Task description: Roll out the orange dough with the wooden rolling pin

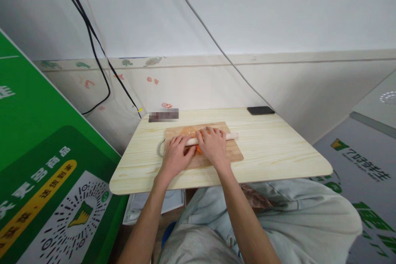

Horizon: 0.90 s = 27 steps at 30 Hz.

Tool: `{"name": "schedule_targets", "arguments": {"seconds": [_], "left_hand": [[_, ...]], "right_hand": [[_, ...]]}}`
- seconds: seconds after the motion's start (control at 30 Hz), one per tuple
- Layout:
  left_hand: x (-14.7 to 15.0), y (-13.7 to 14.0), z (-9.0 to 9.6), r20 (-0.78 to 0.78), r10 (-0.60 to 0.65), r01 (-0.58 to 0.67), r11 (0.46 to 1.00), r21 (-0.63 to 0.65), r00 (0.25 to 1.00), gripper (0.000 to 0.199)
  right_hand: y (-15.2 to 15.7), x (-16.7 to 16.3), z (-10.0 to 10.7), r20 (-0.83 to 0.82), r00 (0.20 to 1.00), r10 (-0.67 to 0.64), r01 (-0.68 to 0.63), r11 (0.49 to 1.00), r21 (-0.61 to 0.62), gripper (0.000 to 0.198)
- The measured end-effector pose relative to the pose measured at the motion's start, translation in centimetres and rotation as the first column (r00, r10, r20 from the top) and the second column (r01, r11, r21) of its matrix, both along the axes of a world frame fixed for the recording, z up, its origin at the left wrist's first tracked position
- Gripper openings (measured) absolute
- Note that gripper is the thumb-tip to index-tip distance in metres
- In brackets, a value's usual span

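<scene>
A pale wooden rolling pin [191, 142] lies across a wooden cutting board [234, 153], its right end sticking out past the board's edge. My left hand [175, 154] grips the left part of the pin, fingers curved over it. Over the pin's middle, my right hand [213, 144] is closed in the same way. Under and beside the pin there is a soft-looking orange material [198, 149]; its kind cannot be made out, and my hands hide much of it. More orange bits and pale marks show on the board beyond the pin.
The board, with a metal handle [160, 148] on its left, rests on a light wood-grain table [278, 152]. A black phone [260, 110] lies at the back right, a blurred-out object [163, 115] at the back left. A wall stands behind; green panels [71, 140] flank the left.
</scene>
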<state>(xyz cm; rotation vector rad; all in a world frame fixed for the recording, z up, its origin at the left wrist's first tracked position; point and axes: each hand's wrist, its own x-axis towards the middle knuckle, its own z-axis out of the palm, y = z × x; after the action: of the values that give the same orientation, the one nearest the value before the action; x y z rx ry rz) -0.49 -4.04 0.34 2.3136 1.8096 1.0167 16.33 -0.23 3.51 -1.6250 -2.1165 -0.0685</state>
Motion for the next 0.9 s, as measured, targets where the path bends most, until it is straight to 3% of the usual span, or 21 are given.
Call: {"name": "schedule_targets", "arguments": {"seconds": [0.33,0.53,0.73,0.9], "left_hand": [[0.0,-0.1,-0.1,-0.012,-0.014,0.015,1.000,0.001,1.000,0.026],[-0.1,0.0,-0.2,-0.012,0.000,0.000,1.000,-0.002,1.000,0.027],[-0.2,0.1,-0.4,-0.001,0.001,-0.001,1.000,0.018,1.000,0.030],[-0.2,0.1,-0.3,-0.013,-0.015,0.015,1.000,0.026,1.000,0.028]], "right_hand": [[-2.7,0.2,-2.0,-0.104,0.993,-0.058,0.065,0.996,0.058,0.043],[-1.2,-0.2,-1.1,-0.097,0.993,-0.063,0.066,0.997,0.032,0.041],[0.4,-0.7,0.0,-0.112,0.989,-0.091,0.079,0.991,-0.108,0.040],[-1.2,-0.6,-1.3,-0.203,0.975,-0.088,0.095,0.995,0.028,0.039]]}}
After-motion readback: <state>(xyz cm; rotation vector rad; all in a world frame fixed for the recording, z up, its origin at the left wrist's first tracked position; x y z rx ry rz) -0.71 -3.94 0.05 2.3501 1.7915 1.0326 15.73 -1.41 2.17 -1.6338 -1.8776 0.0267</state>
